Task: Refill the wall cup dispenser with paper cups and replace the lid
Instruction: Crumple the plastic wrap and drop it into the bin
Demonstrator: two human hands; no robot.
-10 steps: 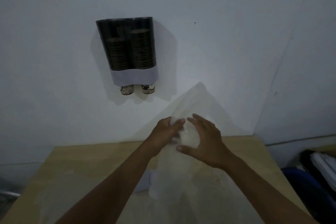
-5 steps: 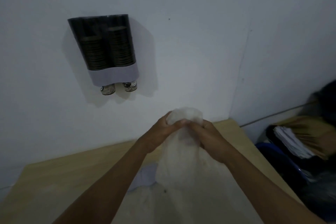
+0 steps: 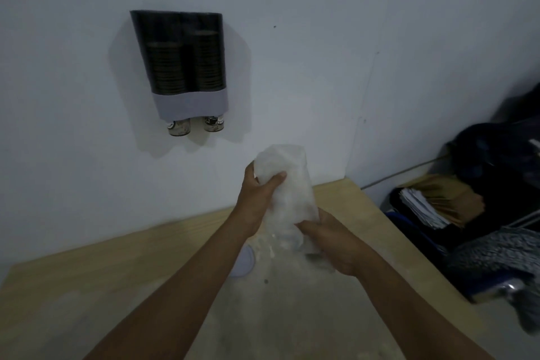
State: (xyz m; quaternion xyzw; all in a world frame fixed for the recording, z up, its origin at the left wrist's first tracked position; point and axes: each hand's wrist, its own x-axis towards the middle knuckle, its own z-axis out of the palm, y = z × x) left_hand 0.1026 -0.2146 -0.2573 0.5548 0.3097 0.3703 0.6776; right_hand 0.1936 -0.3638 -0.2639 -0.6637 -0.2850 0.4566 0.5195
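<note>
Left hand [image 3: 257,193], fingers wrapped around the upper part of a crumpled clear bag [image 3: 287,184], thumb across its front. Right hand [image 3: 333,240], fingers clenched on the bag's lower end. Bag held upright above the wooden desk [image 3: 117,266]; its contents cannot be told. A pale round lid [image 3: 244,260] lies on the desk between the forearms. Dispenser [image 3: 182,67] on the wall, up and left: two dark tubes, each part-filled with cups [image 3: 209,60], one cup protruding below each.
</note>
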